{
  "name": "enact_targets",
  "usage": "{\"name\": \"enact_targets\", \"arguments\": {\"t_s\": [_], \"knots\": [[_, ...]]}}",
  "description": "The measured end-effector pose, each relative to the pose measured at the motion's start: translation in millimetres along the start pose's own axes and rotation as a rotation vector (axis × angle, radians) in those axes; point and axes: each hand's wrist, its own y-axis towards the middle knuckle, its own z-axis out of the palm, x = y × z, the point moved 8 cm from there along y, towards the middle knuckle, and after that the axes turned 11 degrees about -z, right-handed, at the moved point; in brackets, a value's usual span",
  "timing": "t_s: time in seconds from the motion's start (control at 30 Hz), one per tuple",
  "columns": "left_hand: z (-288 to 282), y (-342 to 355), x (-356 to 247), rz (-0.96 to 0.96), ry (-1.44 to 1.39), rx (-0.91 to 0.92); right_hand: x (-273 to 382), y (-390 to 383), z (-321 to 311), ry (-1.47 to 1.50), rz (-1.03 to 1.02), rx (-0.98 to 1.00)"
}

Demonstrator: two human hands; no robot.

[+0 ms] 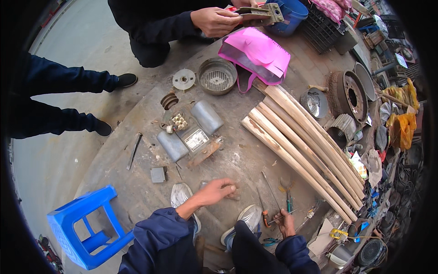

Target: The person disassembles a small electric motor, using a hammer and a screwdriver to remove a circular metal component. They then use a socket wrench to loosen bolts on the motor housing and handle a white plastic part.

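My left hand (212, 192) reaches over the ground above my shoes, fingers extended; what lies under its fingertips is hard to make out. At the lower right, my right hand (286, 223) is closed on a thin metal rod (277, 218). Beside that hand lie an orange-handled screwdriver (265, 218), pliers with teal handles (289, 203) and another teal-handled tool (270, 241). Ahead of my left hand sits a motor part with two grey cylinders (206, 117), a nameplate (196, 139) and a terminal block (179, 121). A small grey block (158, 175) lies left of my shoes.
Wooden poles (305, 150) lie to the right, beside a pink bag (258, 55) and a round metal housing (217, 76). A blue stool (86, 228) stands at the left. Another person's hand (215, 22) holds a metal part at the top. Scrap (401, 173) piles up far right.
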Motion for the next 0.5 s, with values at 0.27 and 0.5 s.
{"name": "enact_targets", "arguments": {"t_s": [0.27, 0.5], "knots": [[-69.1, -128.2, -16.6, 0.214, -0.221, -0.264, 37.5, -35.1, -15.1, -0.734, -0.231, 0.038], [-212.5, -148.3, 28.0, 0.372, -0.592, -0.797, 125.2, -72.5, 170.6, -0.454, -0.233, 0.456]]}}
